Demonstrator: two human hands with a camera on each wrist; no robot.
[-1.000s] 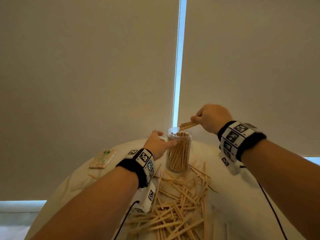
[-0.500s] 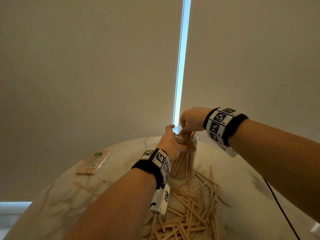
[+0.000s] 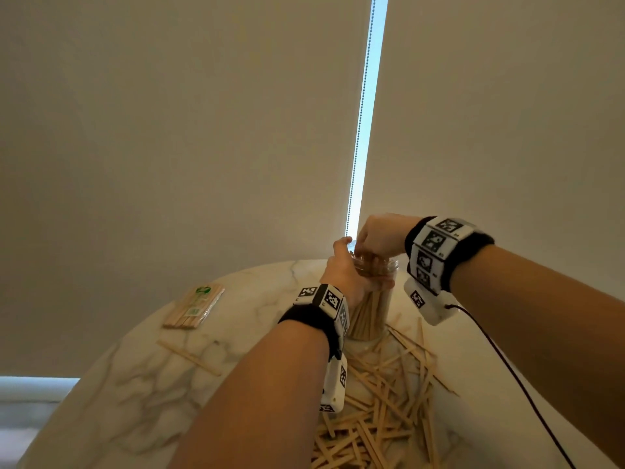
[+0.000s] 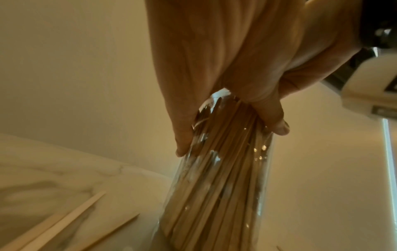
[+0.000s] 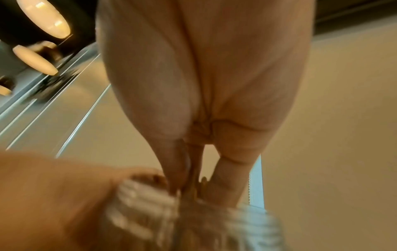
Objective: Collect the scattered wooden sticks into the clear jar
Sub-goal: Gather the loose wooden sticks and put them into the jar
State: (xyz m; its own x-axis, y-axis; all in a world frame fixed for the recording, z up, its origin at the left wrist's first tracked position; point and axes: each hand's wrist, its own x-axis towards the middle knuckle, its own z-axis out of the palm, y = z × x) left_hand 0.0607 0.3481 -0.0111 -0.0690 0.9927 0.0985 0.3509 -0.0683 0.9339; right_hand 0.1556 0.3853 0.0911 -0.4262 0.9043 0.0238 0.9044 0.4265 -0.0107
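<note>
A clear jar (image 3: pixel 372 313) packed with upright wooden sticks stands on the marble table (image 3: pixel 135 384). My left hand (image 3: pixel 350 274) grips its neck; in the left wrist view the thumb (image 4: pixel 272 118) and fingers wrap the jar (image 4: pixel 214 186). My right hand (image 3: pixel 368 247) hovers over the jar's mouth with its fingertips dipped inside. In the blurred right wrist view it (image 5: pixel 199 178) pinches thin sticks above the threaded rim (image 5: pixel 214 220). A heap of scattered sticks (image 3: pixel 389 394) lies in front of the jar.
A wrapped packet of sticks (image 3: pixel 194 306) lies at the table's far left, and one loose stick (image 3: pixel 189 357) lies nearer. A dark cable (image 3: pixel 507 367) trails from my right wrist. Roller blinds and a bead cord (image 3: pixel 358 130) stand close behind the table.
My right hand brought its sticks from the upper right down into the jar's mouth. My left hand went from touching the jar to gripping its neck.
</note>
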